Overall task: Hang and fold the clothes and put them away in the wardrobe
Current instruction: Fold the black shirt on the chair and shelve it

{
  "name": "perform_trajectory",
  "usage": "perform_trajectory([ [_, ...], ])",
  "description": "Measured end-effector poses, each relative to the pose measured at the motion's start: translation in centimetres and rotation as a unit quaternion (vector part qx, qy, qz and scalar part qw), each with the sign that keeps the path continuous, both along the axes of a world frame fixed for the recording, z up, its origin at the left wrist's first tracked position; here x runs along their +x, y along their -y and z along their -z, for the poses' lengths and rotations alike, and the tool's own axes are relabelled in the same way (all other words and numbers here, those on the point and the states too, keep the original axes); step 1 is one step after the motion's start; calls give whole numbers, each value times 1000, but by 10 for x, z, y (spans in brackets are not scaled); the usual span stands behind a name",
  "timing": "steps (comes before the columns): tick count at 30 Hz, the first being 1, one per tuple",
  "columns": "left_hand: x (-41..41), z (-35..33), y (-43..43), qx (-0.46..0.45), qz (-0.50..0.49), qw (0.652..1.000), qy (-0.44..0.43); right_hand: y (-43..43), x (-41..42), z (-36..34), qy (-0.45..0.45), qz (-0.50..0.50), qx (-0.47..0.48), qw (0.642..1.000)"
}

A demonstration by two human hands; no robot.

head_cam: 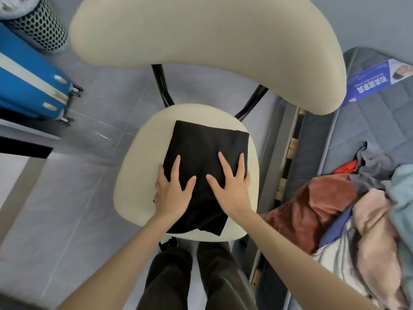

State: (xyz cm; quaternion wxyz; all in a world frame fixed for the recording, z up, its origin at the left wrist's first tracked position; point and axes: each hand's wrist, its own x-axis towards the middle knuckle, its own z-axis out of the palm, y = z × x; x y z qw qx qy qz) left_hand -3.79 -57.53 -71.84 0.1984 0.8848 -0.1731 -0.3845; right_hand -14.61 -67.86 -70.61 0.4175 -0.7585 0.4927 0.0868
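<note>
Head view: one folded black garment [207, 144] lies flat on the seat of one cream chair [134, 171], directly under both hands. The left hand [171, 193] and right hand [230, 189] rest side by side on the garment's near half, fingers straight and spread, pressing down; neither grasps anything. Right of the right hand, one mixed pile of clothes [346, 211] lies on the bed [368, 130]. Well left of the left hand is one blue suitcase [26, 86].
</note>
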Motion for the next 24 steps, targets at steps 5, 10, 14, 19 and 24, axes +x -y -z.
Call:
perform_trajectory([
  [5,-4,44,-14,31,88,986,135,-15,-10,41,-50,-46,-126,990],
  [10,6,78,-25,17,141,974,179,-15,-16,70,-23,-40,-131,990],
  [14,6,68,-25,-17,131,978,160,-13,-18,61,24,-27,-98,995],
  [19,22,52,-5,-89,-17,994,64,-7,-14,51,113,146,-17,983],
  [24,34,60,6,-100,-39,993,45,-1,-6,56,93,212,5,973],
])
